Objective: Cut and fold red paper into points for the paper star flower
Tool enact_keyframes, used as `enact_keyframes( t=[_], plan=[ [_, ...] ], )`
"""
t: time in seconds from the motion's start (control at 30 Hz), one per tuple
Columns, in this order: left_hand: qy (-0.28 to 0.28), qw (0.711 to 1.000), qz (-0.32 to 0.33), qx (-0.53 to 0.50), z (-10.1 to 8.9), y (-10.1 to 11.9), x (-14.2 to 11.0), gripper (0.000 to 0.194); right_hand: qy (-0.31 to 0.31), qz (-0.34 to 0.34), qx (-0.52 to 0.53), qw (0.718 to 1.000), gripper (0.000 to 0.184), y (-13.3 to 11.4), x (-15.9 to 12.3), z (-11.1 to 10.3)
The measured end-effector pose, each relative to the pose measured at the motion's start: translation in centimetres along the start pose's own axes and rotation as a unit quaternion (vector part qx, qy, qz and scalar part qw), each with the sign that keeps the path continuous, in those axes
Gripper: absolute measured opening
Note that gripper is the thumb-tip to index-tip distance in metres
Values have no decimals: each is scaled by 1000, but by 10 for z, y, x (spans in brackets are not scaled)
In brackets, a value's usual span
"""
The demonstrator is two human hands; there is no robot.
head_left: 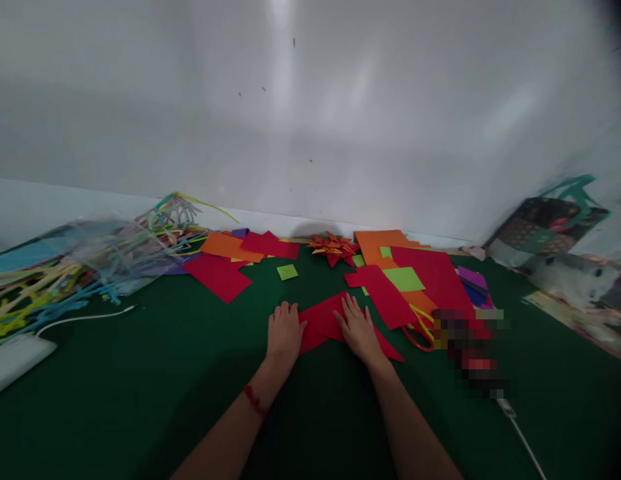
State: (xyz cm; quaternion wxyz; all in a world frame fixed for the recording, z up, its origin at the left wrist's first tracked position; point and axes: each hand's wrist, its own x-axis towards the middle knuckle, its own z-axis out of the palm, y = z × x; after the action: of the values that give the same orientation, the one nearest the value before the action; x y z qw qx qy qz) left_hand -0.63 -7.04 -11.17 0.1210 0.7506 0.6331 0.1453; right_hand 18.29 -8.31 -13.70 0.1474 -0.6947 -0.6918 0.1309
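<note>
A folded sheet of red paper (320, 321) lies in front of me, with a loose pointed red piece (389, 347) sticking out at its right. My left hand (284, 332) grips the paper's left end, its fingers bent and its thumb on the sheet. Flat on the paper's right part rests my right hand (359, 325), fingers stretched out and thumb apart. Just beyond the hands is a small green paper square (287, 272). A layered red and orange paper flower (333, 247) stands farther back. Whatever lies under the palms is hidden.
Coloured paper sheets (435, 273) overlap at the right, near scissors with red and yellow handles (421, 330). More red sheets (219, 277) lie left. Colourful strips (140, 240) fill the far left, behind a white device (20, 360) with a cable. A blurred object (473, 353) lies right.
</note>
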Motion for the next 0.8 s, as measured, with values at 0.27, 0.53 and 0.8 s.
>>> enact_keyframes(
  t=[0.27,0.53,0.8],
  plan=[
    [-51,991,36,-114,-7,-22,3,14,91,12,154,984,53,-1,4,-16],
    [166,962,159,-150,-41,-22,-14,42,261,100,501,819,53,8,6,-34],
    [-36,965,252,63,-8,-38,-6,47,84,170,558,808,64,25,16,-17]
  ],
)
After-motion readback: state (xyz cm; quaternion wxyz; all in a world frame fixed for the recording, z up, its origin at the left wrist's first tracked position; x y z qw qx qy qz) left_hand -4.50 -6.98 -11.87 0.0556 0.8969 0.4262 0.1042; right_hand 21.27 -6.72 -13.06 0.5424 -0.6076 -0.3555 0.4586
